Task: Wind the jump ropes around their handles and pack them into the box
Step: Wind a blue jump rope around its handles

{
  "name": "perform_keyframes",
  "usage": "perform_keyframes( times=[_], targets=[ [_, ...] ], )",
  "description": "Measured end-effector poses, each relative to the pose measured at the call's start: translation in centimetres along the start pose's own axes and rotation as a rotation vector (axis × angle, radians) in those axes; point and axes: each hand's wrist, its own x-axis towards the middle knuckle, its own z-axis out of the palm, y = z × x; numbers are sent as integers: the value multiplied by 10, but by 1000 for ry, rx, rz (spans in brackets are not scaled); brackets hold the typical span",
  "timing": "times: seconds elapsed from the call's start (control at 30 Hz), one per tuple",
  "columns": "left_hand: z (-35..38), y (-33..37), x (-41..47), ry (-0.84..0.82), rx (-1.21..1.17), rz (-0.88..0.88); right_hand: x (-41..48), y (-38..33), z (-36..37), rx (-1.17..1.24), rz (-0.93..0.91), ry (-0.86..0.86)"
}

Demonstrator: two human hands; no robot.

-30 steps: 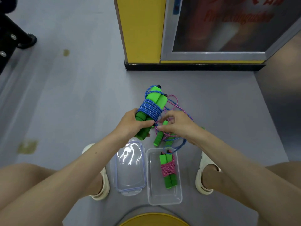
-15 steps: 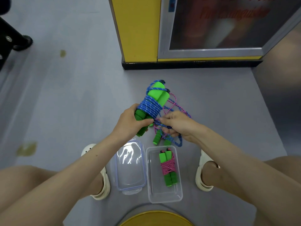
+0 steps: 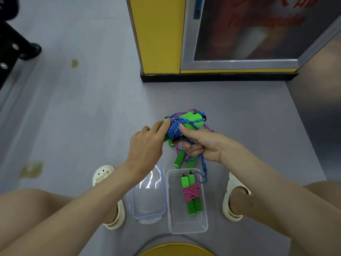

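Compared with 0.5 s before, the blue jump rope (image 3: 174, 129) had been turned from pointing up and right to lying nearly level at the centre of the frame, and the grip on it had changed. The left hand (image 3: 145, 146) no longer wrapped the handles; its fingers lay stretched over the left side of the blue coil, with the thumb hidden beneath, so I cannot tell whether it gripped. The right hand (image 3: 203, 145) had come up against the bundle, with its thumb pressed on the coil and its fingers curled round the loose blue strand. The blue tail hung from it down to the upper right corner of the box (image 3: 177, 226).

There were 3 jump ropes, each with 2 green handles: the blue one in the hands, 1 unwound pink rope (image 3: 180, 157) on the floor (image 3: 83, 117) just below the right hand, and 1 wound pink rope (image 3: 191, 194) lying lengthwise inside the box. There was 1 clear box at lower centre, and 1 clear lid (image 3: 147, 202) touching its left side. 2 pale sandals (image 3: 103, 175) flanked them.

The right hand covered much of the loose pink rope, and the left forearm crossed the lid's upper left corner.
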Motion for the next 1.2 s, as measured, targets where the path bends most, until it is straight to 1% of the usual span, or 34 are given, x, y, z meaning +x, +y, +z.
perform_keyframes(
  times=[0.1, 0.23, 0.3, 0.43, 0.53, 0.57, 0.6, 0.63, 0.67, 0.7, 0.77, 0.83, 0.87, 0.93, 1.0, 1.07, 1.13, 1.2],
  targets=[
    [2, 0, -1, 36, 38, 45, 2, 3, 3, 73, 13, 73],
    [7, -1, 0, 52, 12, 62, 2, 4, 5, -19, -64, 193],
    [10, -1, 0, 66, 14, 76, 3, 6, 6, -25, -66, 240],
    [15, -2, -1, 109, 36, 95, 2, 7, 5, 7, -16, 219],
    [18, -1, -2, 87, -19, 109, 5, 8, 2, 1, -22, 255],
    [17, 1, -3, 51, -74, 104, 6, 8, 1, 7, -32, 269],
    [14, 2, -1, -20, -149, 71, 8, 8, 0, 8, -38, 276],
    [8, 4, 1, -130, -256, 0, 8, 7, -2, 4, -39, 274],
    [4, 3, 4, -249, -382, -98, 8, 6, -3, -2, -38, 261],
    [1, 1, 8, -334, -509, -207, 8, 5, -4, -10, -39, 235],
    [-9, -4, 17, -438, -768, -422, 5, 4, -5, -15, -54, 158],
    [-17, -10, 21, -573, -1079, -580, 3, 5, -4, 4, -85, 86],
    [-20, -11, 21, -661, -1228, -633, 3, 5, -4, 12, -106, 55],
    [-22, -12, 17, -798, -1392, -679, 3, 5, -5, 5, -139, 2],
    [-21, -15, 14, -876, -1499, -727, 2, 5, -6, -15, -153, -43],
    [-21, -17, 13, -912, -1575, -768, 3, 5, -6, -28, -150, -70],
    [-21, -18, 13, -887, -1569, -787, 4, 6, -6, -36, -139, -54],
    [-20, -15, 14, -817, -1514, -803, 6, 5, -6, -55, -123, 16]
  ],
)
